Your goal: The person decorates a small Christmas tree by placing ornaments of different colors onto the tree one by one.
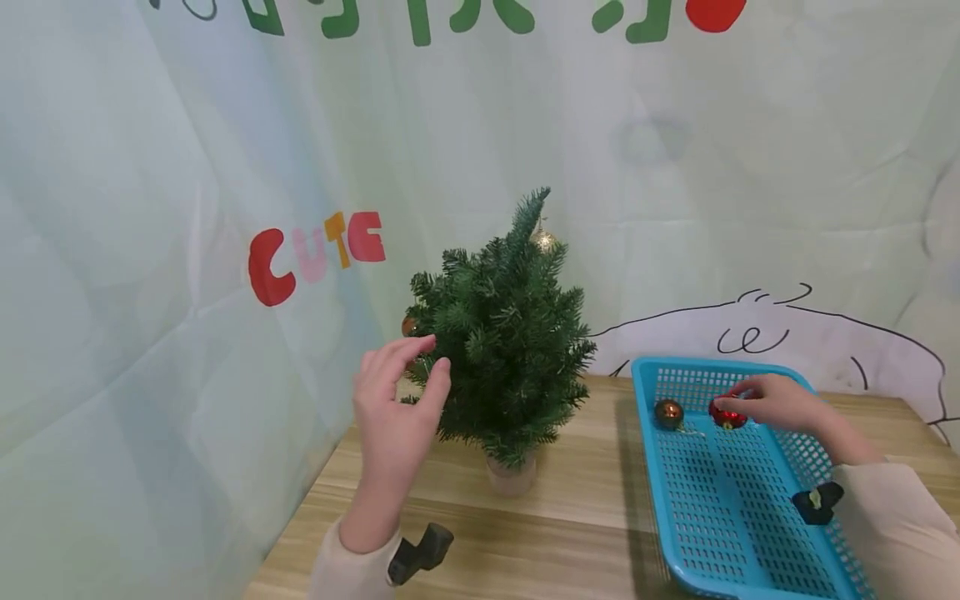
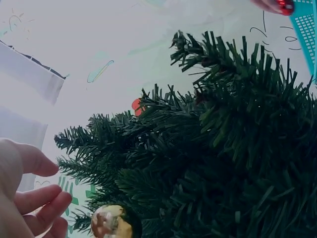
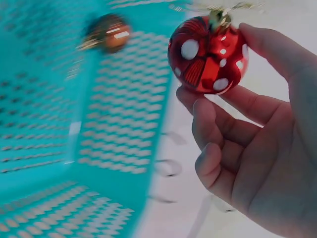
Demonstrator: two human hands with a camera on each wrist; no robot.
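Observation:
My right hand (image 1: 780, 402) pinches a shiny red ball ornament (image 3: 208, 57) between thumb and fingers, over the blue plastic basket (image 1: 652, 500). White dots and a gold cap show on it in the right wrist view. A brown ball ornament (image 1: 668, 413) lies in the basket's far left corner. My left hand (image 1: 397, 408) is raised by the left side of a small green Christmas tree (image 1: 510, 350), fingers loosely bent and holding nothing. Close to that hand, a gold ball ornament (image 2: 115, 222) hangs low on the branches.
The tree's pale pot (image 1: 512, 475) stands on a wooden table (image 1: 555, 533), left of the basket. Another gold ornament (image 1: 543, 241) hangs near the treetop, and a brownish one (image 1: 408, 325) at the left. A printed cloth (image 1: 675, 208) hangs behind the table.

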